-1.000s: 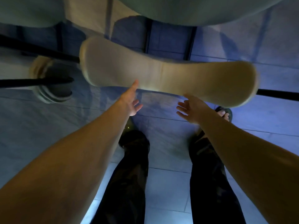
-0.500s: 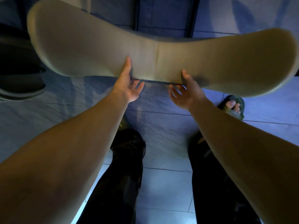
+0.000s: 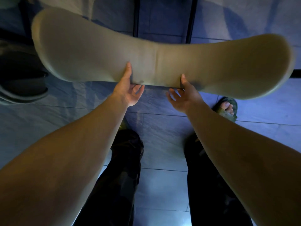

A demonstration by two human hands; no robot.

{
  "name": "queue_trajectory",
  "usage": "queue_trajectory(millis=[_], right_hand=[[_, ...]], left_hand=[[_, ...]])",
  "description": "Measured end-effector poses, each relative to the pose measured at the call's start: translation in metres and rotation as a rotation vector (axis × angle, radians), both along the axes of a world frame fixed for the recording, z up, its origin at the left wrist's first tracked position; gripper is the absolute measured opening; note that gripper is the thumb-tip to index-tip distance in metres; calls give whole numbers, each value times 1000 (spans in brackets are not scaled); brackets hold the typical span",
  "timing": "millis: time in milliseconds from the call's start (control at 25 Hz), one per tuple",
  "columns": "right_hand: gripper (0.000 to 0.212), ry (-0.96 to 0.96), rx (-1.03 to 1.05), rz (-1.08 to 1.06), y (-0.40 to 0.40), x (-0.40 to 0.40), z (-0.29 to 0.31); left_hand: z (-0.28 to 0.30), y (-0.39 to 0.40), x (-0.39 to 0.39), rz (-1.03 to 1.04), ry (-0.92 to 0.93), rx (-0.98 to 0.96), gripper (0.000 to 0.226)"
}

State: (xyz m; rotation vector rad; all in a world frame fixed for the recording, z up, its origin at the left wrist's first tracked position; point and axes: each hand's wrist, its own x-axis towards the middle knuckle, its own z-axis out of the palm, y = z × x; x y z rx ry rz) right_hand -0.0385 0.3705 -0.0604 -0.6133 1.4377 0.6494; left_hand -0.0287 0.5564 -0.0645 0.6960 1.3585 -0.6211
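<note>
A long pale beige seat (image 3: 97, 49), narrow at its middle and wide at both ends, spans the upper half of the head view above the tiled floor. My left hand (image 3: 129, 88) holds its near edge just left of the centre seam, thumb lying on top and fingers under the edge. My right hand (image 3: 184, 95) holds the same edge right of the seam, thumb on top and fingers curled beneath. Both forearms stretch forward from the bottom corners.
Grey floor tiles (image 3: 162, 128) lie below, with my dark trouser legs and a sandalled foot (image 3: 227, 108) on the right. Dark vertical bars (image 3: 136, 15) stand behind the seat. A round dark base (image 3: 21, 88) sits on the floor at the left.
A second ago both hands hung open just short of the seat. They closed in and took hold of its near edge, and the seat now looks larger and nearer in view.
</note>
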Motion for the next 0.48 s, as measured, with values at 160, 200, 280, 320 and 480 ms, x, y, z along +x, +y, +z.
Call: queue_trajectory(millis=[160,200,280,320,480], right_hand=[[23,-36,-6,86,-10,-5,44],[22,-38,-11,99,-12,-6,58],[24,-57,-2,123,-13,-2,94],[26,-55,3,124,-14,0,112],[24,-61,-21,160,-18,10,183]], left_hand=[[40,-2,-4,-13,12,-32,44],[55,-2,-4,-20,13,-31,43],[89,-4,-2,-10,-1,-39,41],[104,-3,-1,-1,1,-36,40],[178,-2,13,-88,-29,-19,42]])
